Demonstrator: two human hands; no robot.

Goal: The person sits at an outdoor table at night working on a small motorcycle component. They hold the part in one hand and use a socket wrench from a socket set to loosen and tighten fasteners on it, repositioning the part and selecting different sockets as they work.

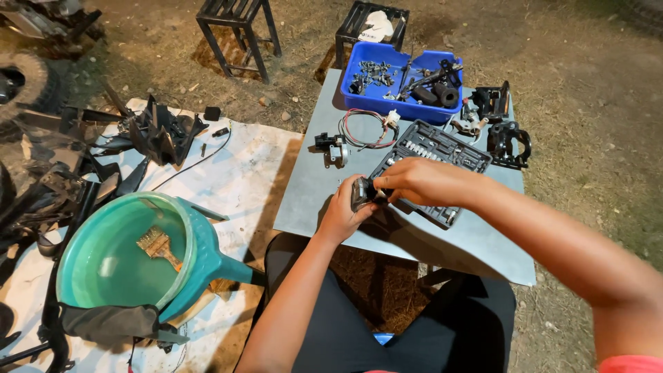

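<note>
- Nearest the camera, at six o'clock, the person's lap in dark trousers (pixel 387 324) fills the bottom of the view, with both forearms reaching up from it toward the middle.
- The left hand (pixel 343 213) sits just below centre, fingers curled shut around a small dark metal part (pixel 362 193), which it holds above the near edge of the grey tabletop (pixel 311 193).
- The right hand (pixel 423 181) comes in from four o'clock, its fingertips pinched closed on the right side of the same part; the two hands touch across it.
- Just behind the hands, toward one o'clock, an open black socket set case (pixel 442 153) lies on the tabletop, partly covered by the right hand.
- At twelve o'clock, a blue plastic tray (pixel 359 97) holds bolts and black parts.
- Between the tray and the hands, at about eleven o'clock, lie a coil of red and black wire (pixel 366 130) and a small grey fitting (pixel 334 148).
- At two o'clock, black engine brackets (pixel 507 141) rest on the far right corner of the tabletop.
- At eight o'clock, on a white sheet (pixel 235 173) spread over the ground, a teal basin (pixel 110 262) holds a paintbrush (pixel 157 246).
- At ten o'clock, black bodywork pieces (pixel 155 131) lie on the sheet.
</note>
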